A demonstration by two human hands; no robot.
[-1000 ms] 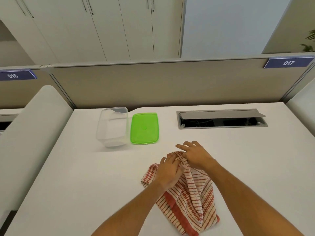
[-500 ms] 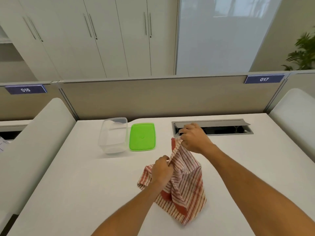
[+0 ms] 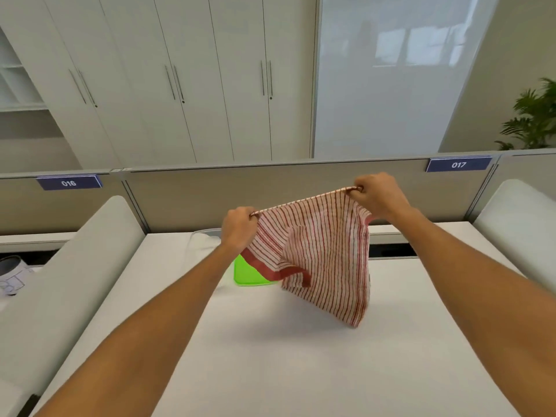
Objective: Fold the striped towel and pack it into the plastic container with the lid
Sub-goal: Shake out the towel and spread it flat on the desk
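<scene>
The red-and-white striped towel [image 3: 328,254] hangs in the air above the white desk [image 3: 301,356], its top edge stretched taut. My left hand [image 3: 239,227] pinches the left corner and my right hand [image 3: 376,194] pinches the right corner, held higher. The lower part of the towel droops with one corner folded over. Behind it, the green lid [image 3: 245,275] lies flat on the desk, partly hidden by the cloth. The clear plastic container [image 3: 204,239] stands left of the lid, mostly hidden behind my left hand and forearm.
A grey partition [image 3: 186,197] with labels 016 and 017 runs along the desk's far edge. A cable slot [image 3: 388,251] lies at the back right behind the towel. White padded dividers [image 3: 75,275] flank the desk on both sides.
Both hands have lifted the towel off the desk and pulled apart, spreading its top edge. The view has tilted upward.
</scene>
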